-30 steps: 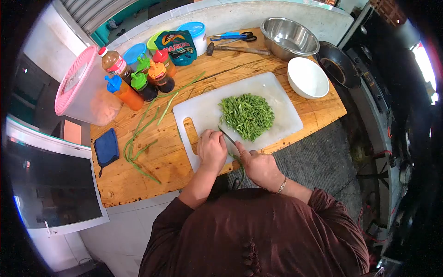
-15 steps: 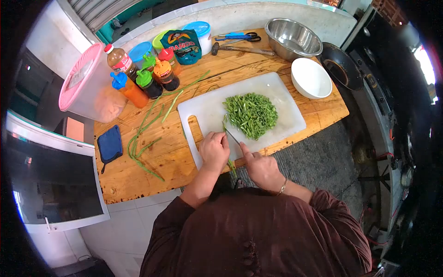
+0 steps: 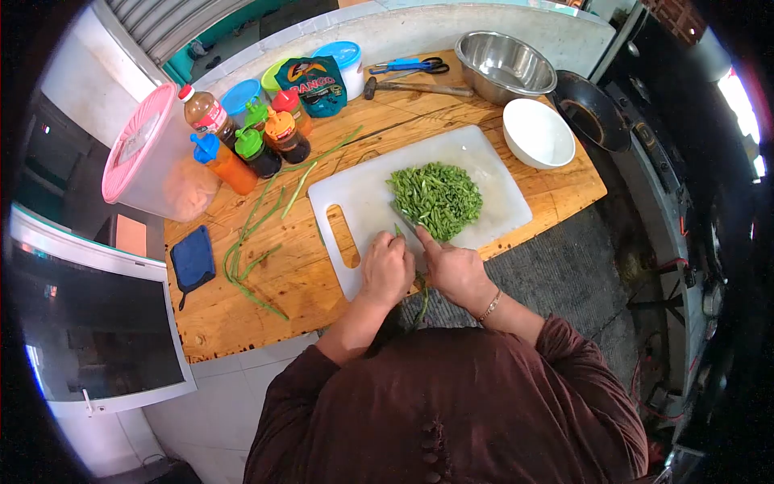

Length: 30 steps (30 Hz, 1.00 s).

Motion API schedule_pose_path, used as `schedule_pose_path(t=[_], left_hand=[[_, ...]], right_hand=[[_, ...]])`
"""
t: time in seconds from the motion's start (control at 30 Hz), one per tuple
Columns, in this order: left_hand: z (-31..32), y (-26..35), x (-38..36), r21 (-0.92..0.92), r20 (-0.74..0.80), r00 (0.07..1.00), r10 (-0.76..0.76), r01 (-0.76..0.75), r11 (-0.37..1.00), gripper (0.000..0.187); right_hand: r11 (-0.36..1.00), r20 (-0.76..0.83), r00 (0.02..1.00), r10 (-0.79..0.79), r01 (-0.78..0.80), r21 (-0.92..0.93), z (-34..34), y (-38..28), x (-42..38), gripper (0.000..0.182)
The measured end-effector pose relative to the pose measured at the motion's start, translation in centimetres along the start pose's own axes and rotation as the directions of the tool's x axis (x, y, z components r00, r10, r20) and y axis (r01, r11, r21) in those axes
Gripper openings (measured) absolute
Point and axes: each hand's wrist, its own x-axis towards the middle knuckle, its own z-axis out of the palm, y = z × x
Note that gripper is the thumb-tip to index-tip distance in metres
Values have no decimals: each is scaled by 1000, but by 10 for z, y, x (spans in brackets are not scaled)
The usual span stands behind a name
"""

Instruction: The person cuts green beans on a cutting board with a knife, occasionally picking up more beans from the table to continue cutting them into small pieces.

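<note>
My left hand (image 3: 389,268) is closed around long green beans (image 3: 424,300), whose ends hang below it past the table edge. A short cut end pokes out above its fingers. My right hand (image 3: 456,271) grips a knife (image 3: 406,219), its index finger stretched along the blade; the handle is hidden in the palm. The blade tip reaches the near left side of a heap of chopped green beans (image 3: 439,200). That heap lies on a white cutting board (image 3: 355,190) with a handle slot. Left of the board, several whole long beans (image 3: 234,256) trail over the wood.
A white bowl (image 3: 538,145), a steel basin (image 3: 506,68) and a black pan (image 3: 592,113) stand right. Sauce bottles (image 3: 228,165), a pink-lidded tub (image 3: 161,181) and a green pouch (image 3: 316,87) crowd the back left. A hammer (image 3: 419,88), scissors (image 3: 434,66) and blue cloth (image 3: 192,258) lie on the table (image 3: 278,335).
My left hand has shifted slightly right and down, closer to my right hand. The knife blade has moved up and left against the heap's edge. The bean ends below have swung right.
</note>
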Motion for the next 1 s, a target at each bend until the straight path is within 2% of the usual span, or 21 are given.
schedule_pose_path(t=[0.07, 0.17, 0.27, 0.47, 0.57, 0.67, 0.87, 0.97, 1.0], left_hand=[[-1, -7, 2, -78, 6, 1000, -26, 27, 997, 10], [-7, -7, 4, -167, 41, 987, -155, 159, 973, 11], [0, -9, 2, -225, 12, 978, -209, 206, 952, 9], [5, -12, 0, -137, -36, 996, -87, 81, 987, 9], [1, -8, 0, -121, -7, 997, -72, 71, 990, 9], [-2, -4, 1, -88, 5, 997, -72, 72, 994, 9], [0, -7, -7, -69, 2, 997, -83, 83, 994, 14], [3, -9, -7, -61, 44, 984, -172, 174, 983, 15], [3, -9, -7, -69, 47, 981, -189, 192, 979, 16]], right_hand=[[1000, 16, 1000, 21, -21, 8, -14, -14, -8, 59], [1000, 17, 1000, -22, 22, -17, -11, -16, -22, 54], [997, 16, 999, -41, 42, -58, -6, -11, -33, 55], [998, 62, 998, 14, -10, -66, -1, -19, -45, 56], [989, 115, 993, 29, -12, -149, 8, -20, -40, 65], [986, 89, 996, 13, 2, -166, 8, -26, -23, 63], [999, 108, 994, 15, -9, -52, 3, -26, -17, 65], [993, 234, 971, 52, -26, -111, -5, -25, -38, 68], [993, 211, 976, 52, -29, -110, -6, -23, -46, 65]])
